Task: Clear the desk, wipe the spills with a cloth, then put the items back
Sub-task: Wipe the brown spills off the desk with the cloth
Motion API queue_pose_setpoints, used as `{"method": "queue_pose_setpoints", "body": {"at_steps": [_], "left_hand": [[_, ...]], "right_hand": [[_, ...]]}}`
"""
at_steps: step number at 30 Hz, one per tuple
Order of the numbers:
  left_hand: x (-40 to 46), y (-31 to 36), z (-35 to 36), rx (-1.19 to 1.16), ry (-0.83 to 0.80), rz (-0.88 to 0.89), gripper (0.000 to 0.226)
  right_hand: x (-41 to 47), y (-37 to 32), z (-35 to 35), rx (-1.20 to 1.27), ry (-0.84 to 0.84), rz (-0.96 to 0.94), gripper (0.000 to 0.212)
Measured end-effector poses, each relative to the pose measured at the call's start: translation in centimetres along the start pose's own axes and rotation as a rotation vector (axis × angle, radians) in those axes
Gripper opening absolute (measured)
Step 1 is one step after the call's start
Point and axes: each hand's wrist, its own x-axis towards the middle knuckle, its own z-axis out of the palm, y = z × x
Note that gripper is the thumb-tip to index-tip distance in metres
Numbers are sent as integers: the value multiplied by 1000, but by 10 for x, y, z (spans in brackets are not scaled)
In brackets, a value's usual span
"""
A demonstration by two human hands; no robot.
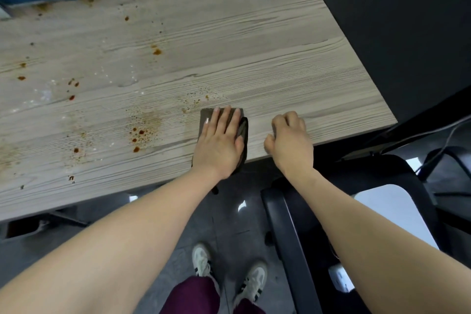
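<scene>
A dark brown cloth (221, 135) lies folded at the near edge of the pale wood-grain desk (293, 64), one end drooping over that edge, and the left hand (220, 141) presses flat on it, fingers straight and together. Just to its right the right hand (289, 139) rests on the desk edge in a loose fist, its grip closed on nothing. Left of the cloth, orange-brown spills (139, 135) speckle the wood out toward the far left, and a black chair (288, 224) stands near right, below the desk.
</scene>
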Motion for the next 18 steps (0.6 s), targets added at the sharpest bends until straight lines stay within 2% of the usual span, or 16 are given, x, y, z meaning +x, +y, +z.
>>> {"method": "queue_pose_setpoints", "body": {"at_steps": [3,8,12,18], "left_hand": [[25,-1,-3,-3,-18,17,59],[72,-3,-11,-54,-12,-68,60],[55,0,-10,-49,8,-60,60],[52,-18,-12,-32,-46,101,59]], "right_hand": [[2,-1,-3,-25,-32,3,25],[12,-2,-11,-1,-111,32,26],[29,-10,-18,18,-199,97,28],[54,-30,-9,-5,-83,64,34]]}}
